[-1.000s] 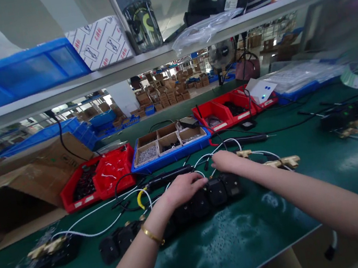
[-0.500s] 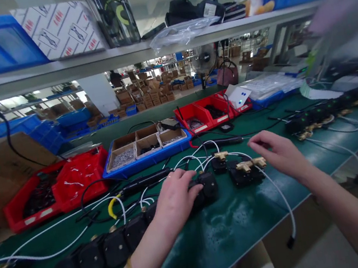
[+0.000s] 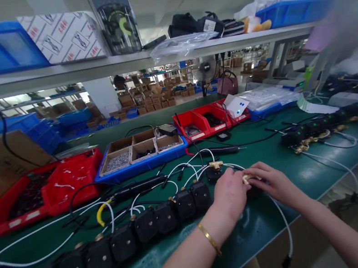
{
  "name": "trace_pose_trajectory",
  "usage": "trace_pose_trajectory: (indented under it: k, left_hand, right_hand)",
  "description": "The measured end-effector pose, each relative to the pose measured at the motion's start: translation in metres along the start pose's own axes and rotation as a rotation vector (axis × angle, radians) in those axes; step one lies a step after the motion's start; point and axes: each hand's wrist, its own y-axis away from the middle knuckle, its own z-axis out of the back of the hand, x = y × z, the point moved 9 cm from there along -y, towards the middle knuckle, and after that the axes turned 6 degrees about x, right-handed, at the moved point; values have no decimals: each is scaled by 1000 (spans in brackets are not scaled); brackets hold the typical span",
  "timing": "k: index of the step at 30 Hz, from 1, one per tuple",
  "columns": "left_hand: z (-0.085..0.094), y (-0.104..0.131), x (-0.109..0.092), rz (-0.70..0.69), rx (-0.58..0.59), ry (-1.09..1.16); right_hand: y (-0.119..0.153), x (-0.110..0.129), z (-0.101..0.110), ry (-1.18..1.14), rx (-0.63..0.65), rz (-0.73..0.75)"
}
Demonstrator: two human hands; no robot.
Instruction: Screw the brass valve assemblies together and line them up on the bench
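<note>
Green bench [image 3: 272, 154]: hands grip brass fitting [image 3: 246, 179]

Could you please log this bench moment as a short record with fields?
left hand: closed on the black part with a brass fitting
right hand: gripping the same part from the other side
white cable: runs from the part over the table edge
row of black units: lined up left of the hands
green table: carries it all
blue tray: behind, holds small hardware

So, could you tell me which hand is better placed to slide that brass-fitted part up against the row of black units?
Probably the left hand: it touches the brass-fitted part on the side facing the row of black units; the right hand is on the far side.
</note>
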Motion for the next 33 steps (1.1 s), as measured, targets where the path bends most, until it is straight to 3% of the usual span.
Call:
trace_pose_trajectory:
  k: [5, 11, 14, 17, 20, 24, 28, 33]
  left_hand:
    - [3, -5, -10, -22, 144, -4]
    - [1, -54, 4, 21, 362, -108]
    - [1, -68, 9, 70, 347, -199]
    - [8, -68, 9, 84, 310, -262]
    - [30, -61, 14, 68, 230, -301]
    - [62, -53, 38, 78, 125, -351]
    - [57, -48, 59, 81, 205, -365]
    - [48, -42, 60, 124, 236, -389]
  right_hand:
    - [4, -8, 7, -35, 187, -47]
    - [-33, -48, 3, -5, 298, -280]
    - [-49, -64, 0, 30, 296, -382]
    - [-57, -74, -1, 58, 295, -459]
    - [-63, -84, 2, 81, 271, -523]
    - [-71, -96, 9, 56, 240, -585]
    - [-69, -102, 10, -26, 211, -627]
    - [-50, -104, 12, -148, 131, -645]
